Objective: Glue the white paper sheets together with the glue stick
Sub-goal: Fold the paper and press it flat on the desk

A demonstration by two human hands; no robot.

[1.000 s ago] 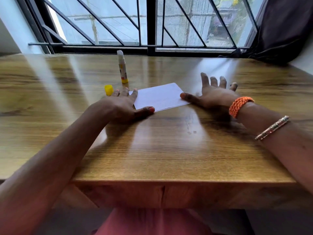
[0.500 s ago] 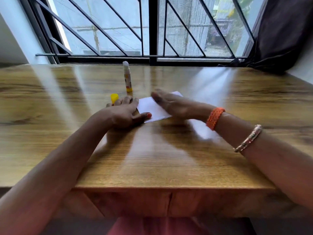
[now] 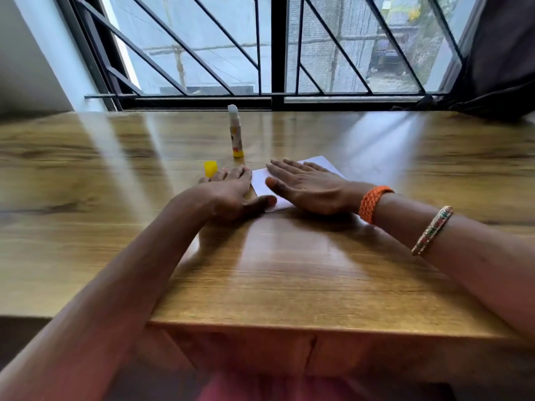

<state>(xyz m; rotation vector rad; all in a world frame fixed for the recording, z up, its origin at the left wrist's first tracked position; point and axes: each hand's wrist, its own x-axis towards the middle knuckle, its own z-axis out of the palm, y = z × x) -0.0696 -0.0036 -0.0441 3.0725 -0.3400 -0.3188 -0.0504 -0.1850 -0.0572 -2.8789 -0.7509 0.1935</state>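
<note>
Paper, white (image 3: 265, 185), lies flat on the wooden table (image 3: 289, 270), stacked so that separate sheets cannot be told apart. The right hand (image 3: 307, 188) is spread palm-down across the sheet, fingers straight and pointing toward the left, gripping nothing. The left hand (image 3: 231, 195) rests flat on the table at the paper's left edge, fingers extended, its thumb tip lying on the near left corner of the sheet; it holds nothing either. Beyond the hands the glue stick (image 3: 235, 131) stands upright and uncapped, its white glue exposed at the top, apart from the paper. Its yellow cap (image 3: 210, 168) sits on the table just beside the left fingertips. An orange woven band (image 3: 373, 202) circles the right wrist, with a beaded bangle (image 3: 432, 230) further up the forearm
</note>
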